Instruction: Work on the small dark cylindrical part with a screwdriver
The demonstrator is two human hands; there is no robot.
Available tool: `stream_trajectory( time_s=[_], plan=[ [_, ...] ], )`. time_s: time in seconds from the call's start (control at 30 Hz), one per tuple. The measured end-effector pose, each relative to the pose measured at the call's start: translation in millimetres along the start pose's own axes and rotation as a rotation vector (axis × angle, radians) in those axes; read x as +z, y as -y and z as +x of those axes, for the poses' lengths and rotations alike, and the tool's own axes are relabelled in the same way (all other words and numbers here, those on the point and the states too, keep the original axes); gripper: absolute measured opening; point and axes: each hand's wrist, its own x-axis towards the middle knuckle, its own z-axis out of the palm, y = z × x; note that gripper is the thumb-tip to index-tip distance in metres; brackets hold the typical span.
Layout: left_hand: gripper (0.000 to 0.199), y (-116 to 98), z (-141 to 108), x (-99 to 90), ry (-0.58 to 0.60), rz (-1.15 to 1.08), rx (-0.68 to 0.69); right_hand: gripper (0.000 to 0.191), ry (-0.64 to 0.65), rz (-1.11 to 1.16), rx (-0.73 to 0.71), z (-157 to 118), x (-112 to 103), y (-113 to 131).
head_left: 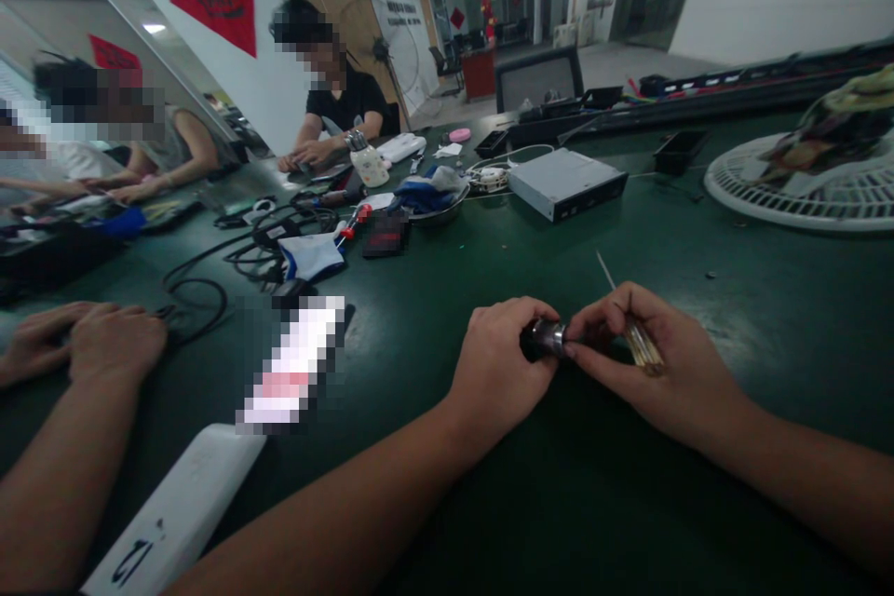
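Note:
My left hand is closed around a small dark, shiny metal cylinder, held just above the green table. Most of that cylinder's near end is hidden by my fingers. A screwdriver with a clear yellowish handle and a thin shaft is tucked in my right hand, its shaft slanting up and left, away from the cylinder. The thumb and index fingertips of this same hand pinch at the right end of the cylinder. Whether they grip a tiny part there I cannot tell.
Left of my arm lie a white case and a blurred-out phone, beside a co-worker's hands. Ahead are a grey disc drive, a bowl with blue cloth, black cables and a white fan grille.

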Motion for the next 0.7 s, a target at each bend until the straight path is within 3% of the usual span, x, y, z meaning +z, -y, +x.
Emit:
stream_trajectory(
  time_s=[0.13, 0.27, 0.7],
  plan=[
    [0.022, 0.3, 1.1, 0.0, -0.011, -0.008, 0.012, 0.034, -0.036, -0.040, 0.024, -2.4, -0.8, 0.0],
    [0.021, 0.0, 1.6, -0.2, 0.001, -0.005, 0.026, 0.033, 0.006, -0.072, 0.012, -3.3, -1.7, 1.5],
    [0.020, -3.9, 0.0, -1.9, 0.006, -0.011, 0.021, 0.038, -0.026, 0.008, 0.007, -1.8, 1.5, 2.2]
  ],
)
